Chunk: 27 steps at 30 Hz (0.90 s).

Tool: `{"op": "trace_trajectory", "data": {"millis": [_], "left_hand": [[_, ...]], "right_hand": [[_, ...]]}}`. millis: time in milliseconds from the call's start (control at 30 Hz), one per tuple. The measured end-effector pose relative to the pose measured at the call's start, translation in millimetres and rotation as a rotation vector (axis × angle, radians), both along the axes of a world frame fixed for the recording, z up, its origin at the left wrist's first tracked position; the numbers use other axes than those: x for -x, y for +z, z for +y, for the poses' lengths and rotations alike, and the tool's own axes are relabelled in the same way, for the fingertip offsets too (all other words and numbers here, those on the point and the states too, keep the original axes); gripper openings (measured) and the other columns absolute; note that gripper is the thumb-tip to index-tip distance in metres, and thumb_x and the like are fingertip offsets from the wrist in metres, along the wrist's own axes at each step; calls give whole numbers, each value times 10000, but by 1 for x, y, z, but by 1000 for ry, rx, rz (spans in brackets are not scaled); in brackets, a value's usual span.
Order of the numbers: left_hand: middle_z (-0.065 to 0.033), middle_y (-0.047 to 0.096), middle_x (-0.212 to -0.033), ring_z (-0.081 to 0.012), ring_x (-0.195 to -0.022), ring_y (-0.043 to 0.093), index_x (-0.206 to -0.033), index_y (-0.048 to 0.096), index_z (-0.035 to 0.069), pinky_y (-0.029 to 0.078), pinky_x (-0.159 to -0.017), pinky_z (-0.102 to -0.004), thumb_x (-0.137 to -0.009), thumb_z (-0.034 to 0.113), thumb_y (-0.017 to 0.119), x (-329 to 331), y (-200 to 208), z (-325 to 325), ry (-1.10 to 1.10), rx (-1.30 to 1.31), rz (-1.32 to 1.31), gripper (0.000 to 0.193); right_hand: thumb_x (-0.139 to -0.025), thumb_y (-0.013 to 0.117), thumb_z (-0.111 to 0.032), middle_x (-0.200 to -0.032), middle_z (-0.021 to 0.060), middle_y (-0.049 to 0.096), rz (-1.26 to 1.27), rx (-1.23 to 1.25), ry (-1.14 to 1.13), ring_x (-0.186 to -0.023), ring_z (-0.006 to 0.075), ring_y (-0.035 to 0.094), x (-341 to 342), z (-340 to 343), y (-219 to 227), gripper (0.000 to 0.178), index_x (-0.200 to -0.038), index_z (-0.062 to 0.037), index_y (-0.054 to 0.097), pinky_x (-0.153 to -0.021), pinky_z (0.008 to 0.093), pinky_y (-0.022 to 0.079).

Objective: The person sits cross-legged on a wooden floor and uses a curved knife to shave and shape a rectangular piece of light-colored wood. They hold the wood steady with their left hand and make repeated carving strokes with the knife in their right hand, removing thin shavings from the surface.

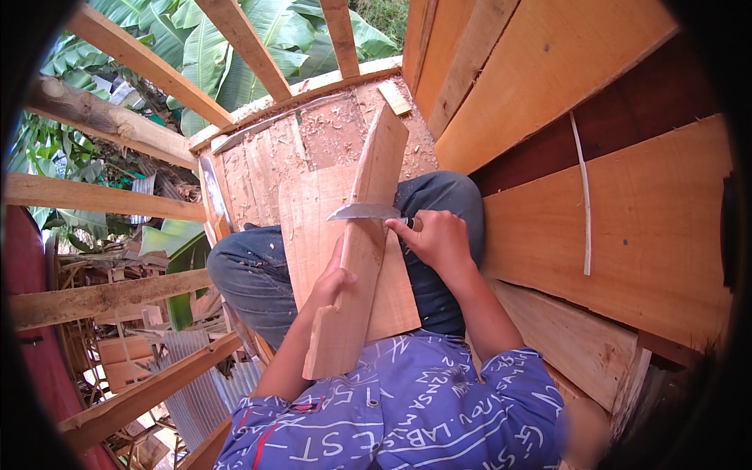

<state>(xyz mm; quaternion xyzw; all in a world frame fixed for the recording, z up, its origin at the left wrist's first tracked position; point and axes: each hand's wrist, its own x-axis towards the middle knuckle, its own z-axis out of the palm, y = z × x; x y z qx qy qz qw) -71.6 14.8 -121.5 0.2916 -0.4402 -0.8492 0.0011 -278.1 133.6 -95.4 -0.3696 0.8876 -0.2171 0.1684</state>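
Observation:
A long wooden plank (362, 270) stands tilted on its edge over my lap, with a notch cut near its lower end. My left hand (331, 283) grips the plank at its left side, below the middle. In my right hand (439, 241) is a knife (364, 211), its curved blade lying across the plank's upper edge and pointing left. My fingers wrap round its handle, which they mostly hide. Beneath the plank, a wide flat board (305, 227) rests across my legs.
Wood shavings (337, 125) litter the plank floor in front of my knees, near a small wood offcut (394, 97). Wooden railing bars (117, 205) run along the left and front, with banana leaves (235, 55) beyond. A boarded wall (611, 219) rises close on my right, bearing a pale thin strip (582, 192).

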Motion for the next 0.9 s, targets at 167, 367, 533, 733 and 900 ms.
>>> {"op": "trace_trajectory", "data": {"millis": [167, 367, 533, 733, 900], "left_hand": [[-178, 306, -1517, -275, -1343, 397, -1576, 35, 129, 358, -1060, -329, -732, 134, 470, 5, 7, 2, -18, 14, 38, 949], [-165, 267, -1522, -274, -1406, 274, -1558, 93, 82, 222, -1130, -330, -700, 165, 489, 18, 28, 11, -20, 152, 51, 948], [-163, 267, -1513, -272, -1420, 235, -1544, 123, 61, 186, -1138, -324, -683, 164, 498, 21, 31, 11, -11, 116, -4, 944], [-166, 192, -1564, -275, -1479, 115, -1539, 130, 41, 134, -1168, -327, -639, 119, 525, 26, 48, 34, -128, 309, -5, 986], [-155, 164, -1585, -258, -1492, 80, -1542, 127, 31, 135, -1170, -307, -629, 110, 524, 16, 28, 19, -80, 226, -34, 998]], "right_hand": [[-766, 560, -769, -576, 169, 625, 56, 19, 96, -590, 342, 662, -12, 7, 2, 777, -579, -20, 647, -533, 436, 517], [-732, 549, -812, -572, 178, 624, 126, -7, 35, -569, 332, 658, 13, -1, -1, 812, -560, -24, 640, -521, 430, 513], [-744, 543, -806, -589, 182, 634, 160, -23, 29, -591, 350, 664, 27, -7, -6, 805, -582, -27, 664, -544, 441, 521], [-823, 506, -752, -671, 238, 656, 125, -50, -343, -715, 416, 678, 78, -28, -1, 790, -644, -7, 699, -644, 478, 540], [-863, 533, -674, -670, 238, 650, 34, -25, -267, -722, 416, 669, 71, -8, -1, 732, -647, 11, 677, -652, 497, 524]]}}
